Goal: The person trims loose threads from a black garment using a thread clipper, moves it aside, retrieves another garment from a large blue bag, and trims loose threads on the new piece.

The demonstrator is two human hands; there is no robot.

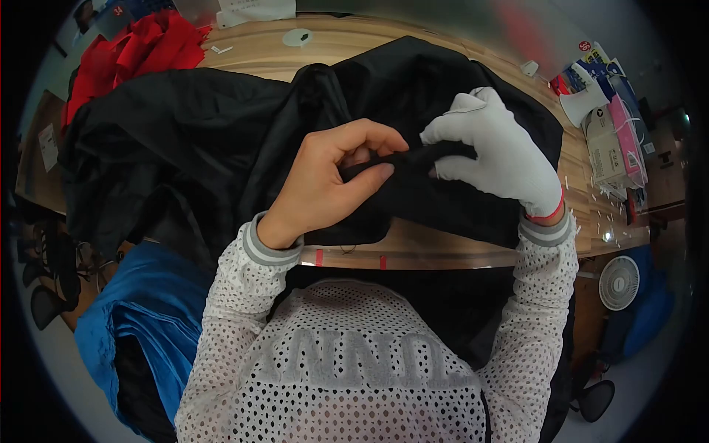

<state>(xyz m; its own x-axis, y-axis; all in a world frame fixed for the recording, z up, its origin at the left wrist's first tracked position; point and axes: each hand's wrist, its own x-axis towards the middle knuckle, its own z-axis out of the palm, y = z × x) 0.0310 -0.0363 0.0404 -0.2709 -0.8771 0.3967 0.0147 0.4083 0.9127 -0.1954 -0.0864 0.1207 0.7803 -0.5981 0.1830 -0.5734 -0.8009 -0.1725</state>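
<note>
A large black cloth (185, 140) lies bunched and spread across the wooden table. My bare left hand (325, 177) pinches a fold of it between thumb and fingers, close to the middle of the view. Just to the right is my right hand (495, 148), in a white glove with a red edge at the wrist. Its thumb and fingers are apart in a C shape beside the same fold, with black cloth showing in the gap. Whether its fingertips touch the cloth is hard to see.
Red cloth (140, 52) is heaped at the back left of the wooden table (443, 247). Blue fabric (148, 310) hangs below the left front edge. On the right are a box (607, 148), a pink packet (626, 140) and white scraps. A small white fan (619, 283) stands lower right.
</note>
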